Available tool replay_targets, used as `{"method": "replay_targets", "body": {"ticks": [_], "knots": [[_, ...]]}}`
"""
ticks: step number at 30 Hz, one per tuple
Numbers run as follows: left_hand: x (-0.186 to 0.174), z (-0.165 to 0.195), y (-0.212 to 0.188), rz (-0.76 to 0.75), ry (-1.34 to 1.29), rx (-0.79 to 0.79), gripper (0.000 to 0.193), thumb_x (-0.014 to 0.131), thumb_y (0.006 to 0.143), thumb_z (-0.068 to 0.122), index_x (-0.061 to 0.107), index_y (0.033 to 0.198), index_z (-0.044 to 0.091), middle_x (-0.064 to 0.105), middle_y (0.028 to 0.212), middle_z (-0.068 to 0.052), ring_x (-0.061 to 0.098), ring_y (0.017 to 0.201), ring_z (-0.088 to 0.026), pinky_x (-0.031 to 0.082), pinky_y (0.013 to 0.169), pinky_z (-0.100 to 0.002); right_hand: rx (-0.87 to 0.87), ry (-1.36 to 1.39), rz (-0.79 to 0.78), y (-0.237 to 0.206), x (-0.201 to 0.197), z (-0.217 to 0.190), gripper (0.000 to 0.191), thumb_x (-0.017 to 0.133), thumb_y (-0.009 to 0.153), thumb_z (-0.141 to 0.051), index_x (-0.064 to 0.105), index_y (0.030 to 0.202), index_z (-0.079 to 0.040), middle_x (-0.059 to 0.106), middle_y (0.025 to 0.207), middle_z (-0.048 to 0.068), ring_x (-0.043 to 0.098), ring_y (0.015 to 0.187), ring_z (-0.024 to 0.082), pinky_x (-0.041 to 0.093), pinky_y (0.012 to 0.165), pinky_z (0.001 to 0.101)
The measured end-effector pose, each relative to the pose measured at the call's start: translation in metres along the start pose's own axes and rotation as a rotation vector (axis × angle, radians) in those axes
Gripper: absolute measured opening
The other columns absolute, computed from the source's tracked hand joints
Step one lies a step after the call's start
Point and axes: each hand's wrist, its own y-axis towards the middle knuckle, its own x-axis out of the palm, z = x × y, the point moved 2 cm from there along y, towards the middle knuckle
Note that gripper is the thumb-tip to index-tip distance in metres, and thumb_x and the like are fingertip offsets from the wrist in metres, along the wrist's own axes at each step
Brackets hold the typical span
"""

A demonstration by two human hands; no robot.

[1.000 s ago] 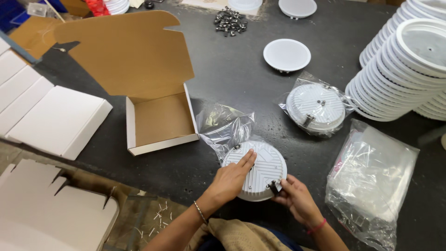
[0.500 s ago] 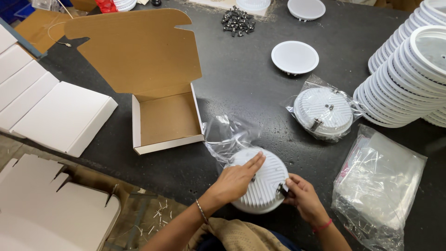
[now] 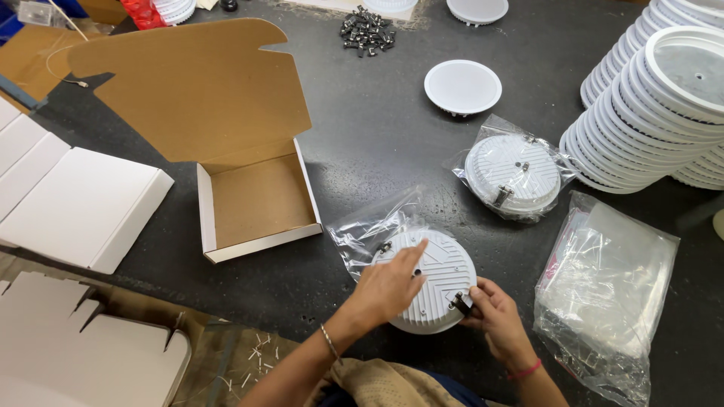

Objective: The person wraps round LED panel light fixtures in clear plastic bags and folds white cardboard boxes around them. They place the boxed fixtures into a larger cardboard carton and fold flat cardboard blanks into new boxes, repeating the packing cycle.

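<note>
Our left hand lies flat on the round white ribbed metal lamp housing near the counter's front edge; our right hand pinches its right-side spring clip.

Ribbed matt white lamp housing, glossy clear plastic bag.

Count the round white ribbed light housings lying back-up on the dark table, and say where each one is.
2. One round white ribbed light housing lies under both hands, half out of a clear bag; another sits sealed in a clear plastic bag further back. Stacked parts at right may hide more.
</note>
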Motion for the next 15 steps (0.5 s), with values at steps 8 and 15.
{"method": "replay_targets", "body": {"ticks": [8,15], "knots": [[0.013,-0.01,0.104,0.225,0.188,0.243,0.051,0.078,0.08,0.047,0.074,0.106,0.004,0.073,0.105,-0.013,0.065,0.1,-0.032,0.053,0.084,-0.046,0.0,0.117,-0.036,0.001,0.007,0.009,0.031,0.053,0.102,-0.022,0.061,0.126,-0.004,0.074,0.1,0.006,0.071,0.081,0.014,0.063,0.072,0.0362],[0.076,-0.011,0.148,-0.057,0.156,0.081,0.031,0.075,0.086,0.04,0.078,0.091,0.009,0.076,0.098,-0.014,0.071,0.104,-0.032,0.056,0.089,-0.044,0.0,0.211,0.016,-0.006,0.014,0.008,0.033,0.052,0.102,-0.02,0.061,0.127,-0.001,0.075,0.104,0.008,0.072,0.087,0.016,0.06,0.074,0.0344]]}}
